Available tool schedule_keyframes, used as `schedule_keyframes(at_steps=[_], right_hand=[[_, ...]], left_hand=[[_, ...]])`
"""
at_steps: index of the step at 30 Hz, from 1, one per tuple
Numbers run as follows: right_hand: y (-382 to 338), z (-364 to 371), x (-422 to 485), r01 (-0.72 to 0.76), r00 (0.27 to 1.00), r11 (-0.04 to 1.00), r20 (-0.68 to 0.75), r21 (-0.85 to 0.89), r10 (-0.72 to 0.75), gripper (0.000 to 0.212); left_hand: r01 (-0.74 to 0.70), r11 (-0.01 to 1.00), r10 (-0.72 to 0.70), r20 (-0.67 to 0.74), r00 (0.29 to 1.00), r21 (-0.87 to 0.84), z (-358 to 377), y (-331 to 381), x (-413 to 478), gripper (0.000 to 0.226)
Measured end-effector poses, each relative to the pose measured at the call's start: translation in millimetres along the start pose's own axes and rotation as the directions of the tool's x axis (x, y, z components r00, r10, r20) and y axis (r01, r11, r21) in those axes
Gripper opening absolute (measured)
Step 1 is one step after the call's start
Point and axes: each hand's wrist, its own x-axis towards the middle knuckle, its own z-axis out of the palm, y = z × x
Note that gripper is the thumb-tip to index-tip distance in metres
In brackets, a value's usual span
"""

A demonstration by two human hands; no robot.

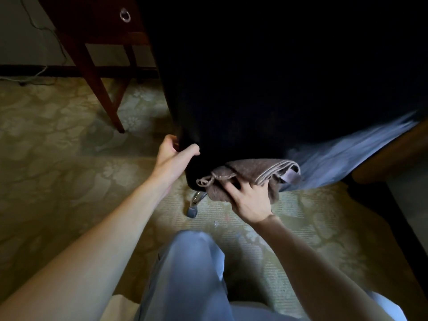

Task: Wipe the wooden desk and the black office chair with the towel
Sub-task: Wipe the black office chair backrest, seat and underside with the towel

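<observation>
While fingers of the left hand [175, 156] clasp the one black chair [254, 93], the right hand [251, 201] grips one folded towel [254, 169]

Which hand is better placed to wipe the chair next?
The right. The right hand holds the folded towel against the chair at its lower edge, so it can likely wipe straight away. The left hand grips the chair's side edge, without any cloth, and seems better used steadying it.

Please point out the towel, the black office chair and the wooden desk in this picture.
towel [252, 171]: head view, on the folded brown top layer.
black office chair [254, 89]: head view, on its broad dark surface.
wooden desk [99, 89]: head view, on its nearer leg.
</observation>
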Motion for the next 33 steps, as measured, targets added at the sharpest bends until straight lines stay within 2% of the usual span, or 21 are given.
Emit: schedule_keyframes(at_steps=[2, 5, 8, 10, 13, 15, 16, 17, 18, 19, 20, 21, 22, 23, 24, 26, 28, 30, 33], right_hand=[[4, 9, -7, 0.073, 0.985, 0.997, 0.158, -0.008, -0.071, 0.07], [1, 16, -17, 0.11, 0.919, 0.994, 0.384, -0.03, -0.09, 0.076], [5, 23, -26, 0.172, 0.874, 0.985, 0.466, -0.027, -0.14, 0.075], [4, 20, -34, 0.165, 0.909, 0.986, 0.386, 0.017, -0.158, 0.068], [0, -4, -38, -0.038, 0.994, 0.989, 0.105, 0.143, 0.023, 0.061], [-4, -27, -35, -0.151, 0.979, 0.962, -0.098, 0.226, 0.177, 0.067], [-7, -41, -31, -0.225, 0.942, 0.925, -0.175, 0.307, 0.287, 0.072], [-9, -57, -26, -0.309, 0.868, 0.844, -0.231, 0.439, 0.439, 0.073], [-12, -73, -21, -0.37, 0.745, 0.695, -0.251, 0.616, 0.619, 0.069], [-12, -87, -16, -0.382, 0.576, 0.489, -0.212, 0.784, 0.79, 0.064], [-9, -102, -11, -0.36, 0.403, 0.266, -0.108, 0.894, 0.909, 0.059], [-4, -113, -7, -0.323, 0.248, 0.043, 0.04, 0.945, 0.968, 0.053], [3, -121, -6, -0.278, 0.13, -0.155, 0.197, 0.948, 0.972, 0.05], [9, -125, -7, -0.238, 0.057, -0.292, 0.314, 0.926, 0.948, 0.05], [13, -129, -9, -0.222, 0.023, -0.351, 0.365, 0.91, 0.931, 0.053], [13, -136, -8, -0.247, 0.017, -0.28, 0.294, 0.927, 0.956, 0.055], [8, -135, -5, -0.3, 0.058, -0.16, 0.185, 0.94, 0.981, 0.055], [2, -124, 0, -0.377, 0.143, -0.08, 0.143, 0.923, 0.979, 0.061], [-10, -95, 12, -0.506, 0.317, 0.023, 0.161, 0.862, 0.935, 0.072]], left_hand=[[-0.009, 1.0, 0.009, -0.001, 1.0, 0.01, -1, 0, -1, 0.048], [0.0, 1.0, 0.0, 0.003, 1.0, -0.013, 1, 1, -4, 0.049], [0.013, 1.0, -0.013, 0.014, 1.0, -0.011, 1, 2, -5, 0.049], [0.016, 1.0, -0.016, 0.02, 1.0, 0.005, -2, 2, -6, 0.044], [-0.039, 0.99, 0.038, 0.008, 0.999, 0.138, -2, 0, -10, 0.042], [-0.08, 0.972, 0.083, -0.006, 0.996, 0.222, 1, -1, -15, 0.051], [-0.085, 0.969, 0.09, -0.009, 0.996, 0.234, 3, -1, -17, 0.056], [-0.084, 0.967, 0.089, -0.009, 0.996, 0.238, 4, -1, -19, 0.058], [-0.085, 0.966, 0.088, -0.004, 0.996, 0.244, 5, -1, -20, 0.059], [-0.088, 0.963, 0.091, 0.003, 0.996, 0.253, 5, -1, -21, 0.06], [-0.091, 0.961, 0.091, 0.01, 0.996, 0.262, 6, -1, -21, 0.06], [-0.09, 0.959, 0.089, 0.016, 0.996, 0.268, 6, -1, -21, 0.059], [-0.09, 0.959, 0.087, 0.023, 0.996, 0.269, 6, -1, -21, 0.059], [-0.088, 0.96, 0.083, 0.031, 0.996, 0.266, 6, 0, -22, 0.058], [-0.085, 0.962, 0.078, 0.038, 0.996, 0.258, 7, 0, -22, 0.058], [-0.073, 0.97, 0.062, 0.055, 0.997, 0.233, 8, 1, -21, 0.057], [-0.061, 0.973, 0.047, 0.068, 0.997, 0.221, 9, -1, -22, 0.056], [-0.059, 0.973, 0.044, 0.07, 0.997, 0.224, 9, -2, -23, 0.057], [-0.07, 0.969, 0.053, 0.075, 0.996, 0.236, 10, -2, -23, 0.059]])
